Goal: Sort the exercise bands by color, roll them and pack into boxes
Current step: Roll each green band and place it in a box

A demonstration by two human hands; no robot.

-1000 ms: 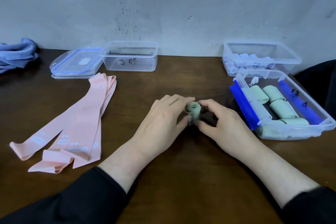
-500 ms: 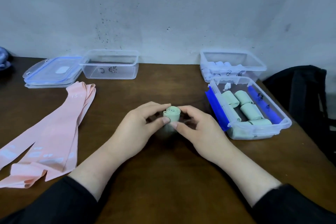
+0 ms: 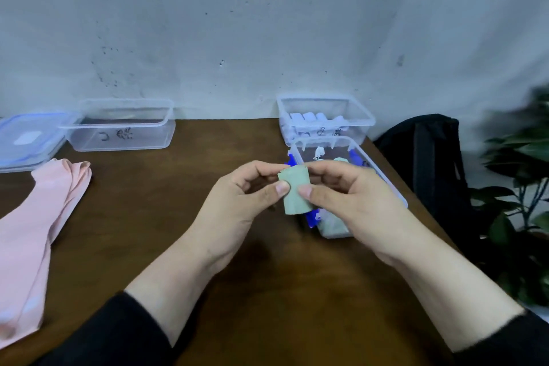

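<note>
Head view, hands: I see my left hand and right hand both pinching one rolled green band, lifted off the surface.
Unrolled: pink bands lie flat at left, not yet rolled.
Green box: beside my hands, part-filled with rolls.
Far boxes: pale-roll box stocked; clear box looks empty, I judge for pink.

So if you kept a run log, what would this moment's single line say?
step: rolling done | both hands: left hand and right hand pinch green roll | next, likely: green box | pink bands: unrolled
</note>
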